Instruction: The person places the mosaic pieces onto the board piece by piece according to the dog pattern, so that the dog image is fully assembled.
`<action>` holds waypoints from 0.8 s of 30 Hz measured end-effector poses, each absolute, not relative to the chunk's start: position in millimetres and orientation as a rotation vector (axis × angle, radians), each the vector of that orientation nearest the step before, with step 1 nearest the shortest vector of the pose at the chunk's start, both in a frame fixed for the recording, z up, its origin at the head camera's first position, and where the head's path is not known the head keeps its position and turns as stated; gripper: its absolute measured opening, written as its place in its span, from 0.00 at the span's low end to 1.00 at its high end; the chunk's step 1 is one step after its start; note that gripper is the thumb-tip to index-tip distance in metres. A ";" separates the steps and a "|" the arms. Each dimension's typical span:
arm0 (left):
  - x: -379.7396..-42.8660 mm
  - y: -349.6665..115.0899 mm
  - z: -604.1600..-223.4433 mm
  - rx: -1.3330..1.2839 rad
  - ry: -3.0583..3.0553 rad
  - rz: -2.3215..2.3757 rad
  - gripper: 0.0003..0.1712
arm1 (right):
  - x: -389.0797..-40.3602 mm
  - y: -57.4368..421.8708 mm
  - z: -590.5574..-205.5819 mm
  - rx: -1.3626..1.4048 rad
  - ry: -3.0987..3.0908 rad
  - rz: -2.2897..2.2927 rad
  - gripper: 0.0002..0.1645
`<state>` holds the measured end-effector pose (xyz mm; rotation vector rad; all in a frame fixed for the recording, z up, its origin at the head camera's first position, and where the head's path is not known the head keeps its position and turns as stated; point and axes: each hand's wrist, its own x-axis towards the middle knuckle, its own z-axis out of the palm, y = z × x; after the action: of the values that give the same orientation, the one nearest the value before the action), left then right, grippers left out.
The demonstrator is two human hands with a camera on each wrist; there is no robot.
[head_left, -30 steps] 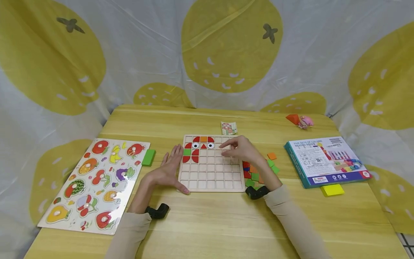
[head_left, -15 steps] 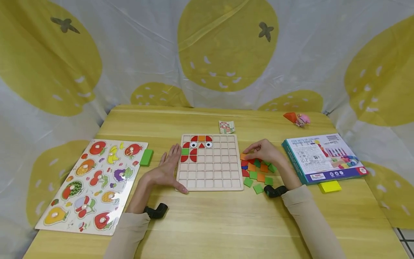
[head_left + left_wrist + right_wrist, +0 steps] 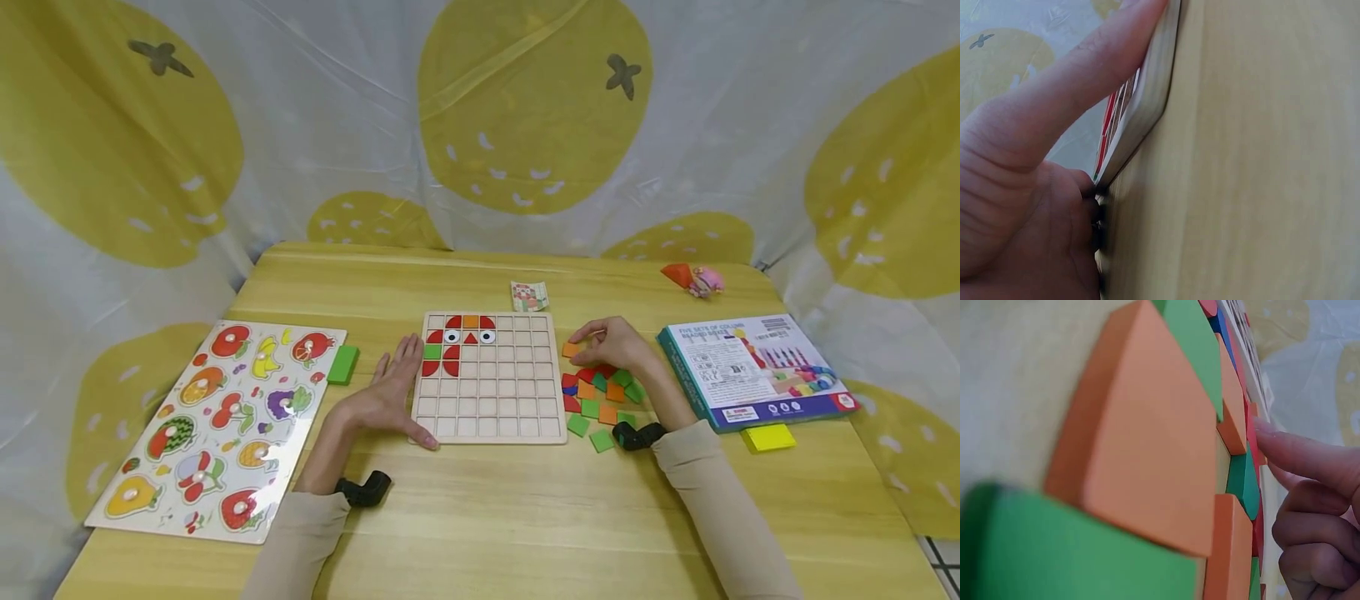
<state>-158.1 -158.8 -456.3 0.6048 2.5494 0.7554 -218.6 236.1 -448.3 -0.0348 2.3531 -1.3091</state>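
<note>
My left hand (image 3: 386,396) lies spread along the left side of the wooden grid board (image 3: 510,408), its thumb (image 3: 1091,75) over the near left corner. Red, green and orange pieces and two eye tiles (image 3: 452,337) fill some cells at the board's upper left. Just right of the board, my right hand (image 3: 618,343) pinches an orange square tile (image 3: 571,350) between thumb and index finger; the other fingers are curled in the right wrist view. Below that hand lies a loose pile of green (image 3: 590,409), orange (image 3: 1154,431), red and blue pieces, partly hidden by it.
A small picture card (image 3: 530,297) lies behind the board. The fruit puzzle (image 3: 217,425) and a green block (image 3: 343,365) are at left. At right lie a boxed set (image 3: 757,371), a yellow block (image 3: 770,438), and an orange wedge (image 3: 677,274) beside a pink figure (image 3: 707,282).
My right hand has moved from above the board's right part to the pile on the right. An orange tile at its fingertips has shifted slightly away from me. The left hand stays put.
</note>
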 end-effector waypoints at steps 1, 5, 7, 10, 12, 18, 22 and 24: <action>-158.2 -158.7 -456.3 0.603 2.551 0.752 0.91 | -218.5 236.1 -447.8 -0.043 2.355 -1.305 0.20; -159.7 -158.3 -458.4 0.608 2.549 0.749 0.91 | -218.4 236.5 -447.0 -0.073 2.406 -1.251 0.17; -159.9 -158.2 -459.0 0.606 2.547 0.748 0.91 | -218.8 237.0 -447.7 -0.096 2.431 -1.215 0.17; -159.7 -158.3 -459.1 0.600 2.545 0.752 0.91 | -219.3 238.0 -448.2 -0.109 2.454 -1.185 0.17; -159.5 -158.7 -458.7 0.596 2.545 0.753 0.91 | -219.1 238.6 -447.4 -0.113 2.464 -1.193 0.17; -158.3 -160.7 -457.5 0.581 2.543 0.758 0.91 | -212.3 214.7 -434.8 -0.175 2.447 -1.340 0.15; -158.2 -160.2 -457.2 0.584 2.545 0.762 0.91 | -205.3 168.1 -427.3 -0.241 2.408 -1.342 0.13; -158.5 -158.9 -457.0 0.596 2.545 0.769 0.91 | -202.2 143.2 -427.7 -0.252 2.396 -1.333 0.12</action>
<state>-158.5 -158.9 -457.0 0.5957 2.5450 0.7689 -202.2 143.2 -427.7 -0.2515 2.3965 -1.3334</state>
